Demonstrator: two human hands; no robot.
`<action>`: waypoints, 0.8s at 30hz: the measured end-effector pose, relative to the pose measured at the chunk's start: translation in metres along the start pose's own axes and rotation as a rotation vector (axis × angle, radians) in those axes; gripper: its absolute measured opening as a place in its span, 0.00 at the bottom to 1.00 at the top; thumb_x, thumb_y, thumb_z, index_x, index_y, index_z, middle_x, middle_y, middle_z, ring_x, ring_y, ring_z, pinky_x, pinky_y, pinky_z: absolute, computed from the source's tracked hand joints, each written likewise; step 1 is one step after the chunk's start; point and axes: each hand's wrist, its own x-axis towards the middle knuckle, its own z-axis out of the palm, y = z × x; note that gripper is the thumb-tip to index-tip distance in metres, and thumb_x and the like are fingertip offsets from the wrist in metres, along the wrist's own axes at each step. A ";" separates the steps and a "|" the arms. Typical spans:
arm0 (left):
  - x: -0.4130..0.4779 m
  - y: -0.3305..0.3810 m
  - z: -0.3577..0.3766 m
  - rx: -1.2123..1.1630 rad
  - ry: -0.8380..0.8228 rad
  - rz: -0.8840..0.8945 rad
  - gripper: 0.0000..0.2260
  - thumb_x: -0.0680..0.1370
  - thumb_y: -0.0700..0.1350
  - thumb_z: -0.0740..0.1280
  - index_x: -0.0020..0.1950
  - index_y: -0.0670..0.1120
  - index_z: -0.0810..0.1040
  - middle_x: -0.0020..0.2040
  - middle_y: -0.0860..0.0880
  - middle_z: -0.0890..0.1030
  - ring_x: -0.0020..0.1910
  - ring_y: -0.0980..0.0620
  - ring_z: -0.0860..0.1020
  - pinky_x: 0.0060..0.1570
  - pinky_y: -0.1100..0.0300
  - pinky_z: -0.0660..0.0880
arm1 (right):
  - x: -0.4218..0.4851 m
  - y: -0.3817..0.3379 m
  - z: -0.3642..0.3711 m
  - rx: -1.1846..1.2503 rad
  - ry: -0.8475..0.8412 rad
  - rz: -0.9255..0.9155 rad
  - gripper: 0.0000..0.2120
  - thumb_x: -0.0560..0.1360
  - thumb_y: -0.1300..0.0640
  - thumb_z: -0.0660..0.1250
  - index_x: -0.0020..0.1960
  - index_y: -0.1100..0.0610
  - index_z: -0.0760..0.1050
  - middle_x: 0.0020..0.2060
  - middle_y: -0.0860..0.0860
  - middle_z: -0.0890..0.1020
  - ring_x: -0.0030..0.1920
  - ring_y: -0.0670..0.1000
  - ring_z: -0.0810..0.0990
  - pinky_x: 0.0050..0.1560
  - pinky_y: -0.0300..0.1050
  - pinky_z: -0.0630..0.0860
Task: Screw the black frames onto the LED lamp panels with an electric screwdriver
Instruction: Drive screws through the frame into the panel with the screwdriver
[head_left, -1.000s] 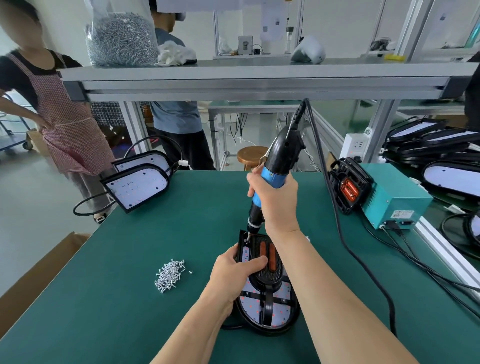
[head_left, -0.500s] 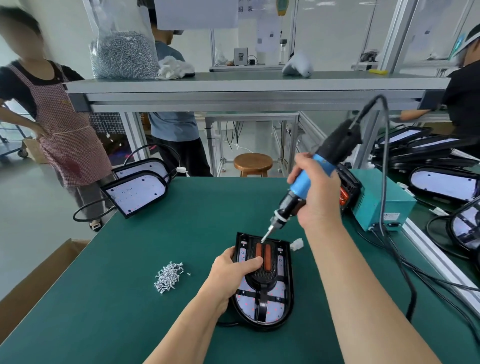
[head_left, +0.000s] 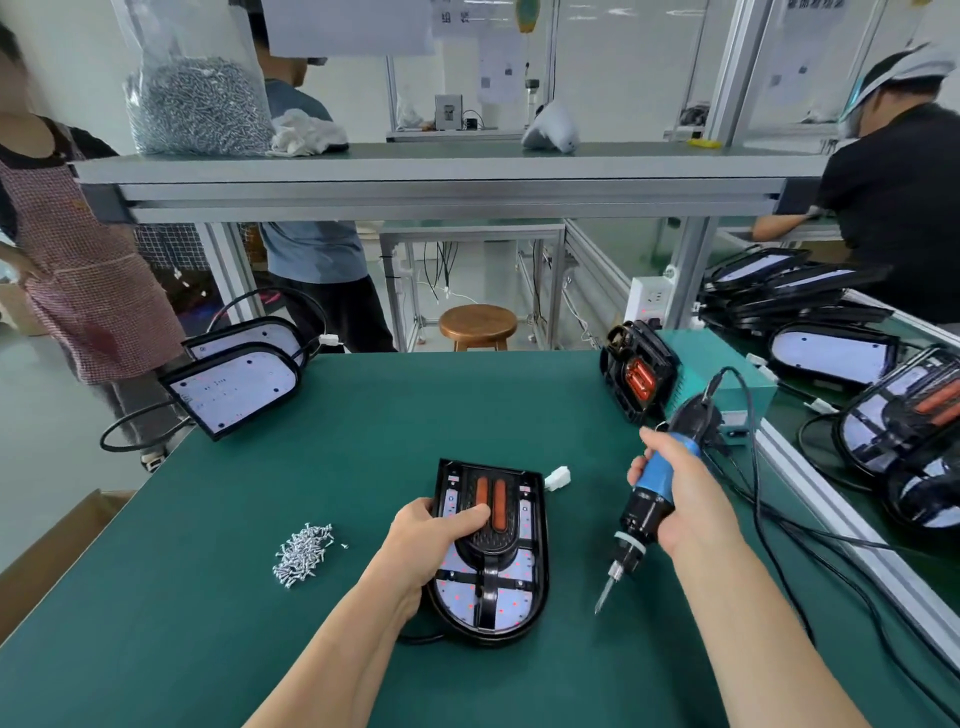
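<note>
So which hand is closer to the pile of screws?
The left. The left hand holds the panel, just right of the screws. The right hand holds the screwdriver farther right, beyond the panel.

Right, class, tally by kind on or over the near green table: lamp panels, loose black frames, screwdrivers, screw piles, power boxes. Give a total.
Lamp panels: 3
Teal power box: 1
Loose black frame: 1, leaning on that box
Electric screwdriver: 1, in the right hand
Screw pile: 1
Total: 7
</note>
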 end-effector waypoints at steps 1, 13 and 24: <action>0.000 0.000 0.000 0.007 0.002 0.001 0.20 0.71 0.47 0.79 0.58 0.39 0.80 0.47 0.44 0.88 0.46 0.44 0.87 0.54 0.46 0.82 | 0.001 0.004 -0.003 -0.013 0.025 0.019 0.09 0.74 0.59 0.76 0.44 0.57 0.76 0.30 0.50 0.78 0.27 0.47 0.78 0.34 0.42 0.79; -0.002 0.003 0.002 0.037 0.024 -0.019 0.19 0.72 0.47 0.79 0.57 0.39 0.80 0.46 0.43 0.88 0.45 0.44 0.87 0.52 0.47 0.82 | 0.012 0.031 -0.011 -0.791 0.307 -0.344 0.17 0.73 0.49 0.74 0.44 0.59 0.69 0.41 0.55 0.78 0.35 0.50 0.75 0.32 0.46 0.66; -0.010 0.008 0.005 0.403 0.207 0.071 0.21 0.71 0.59 0.76 0.50 0.43 0.79 0.45 0.48 0.85 0.45 0.48 0.83 0.49 0.51 0.80 | 0.001 0.042 -0.018 -0.957 0.429 -0.576 0.23 0.75 0.50 0.72 0.61 0.65 0.75 0.55 0.60 0.80 0.62 0.63 0.74 0.62 0.57 0.73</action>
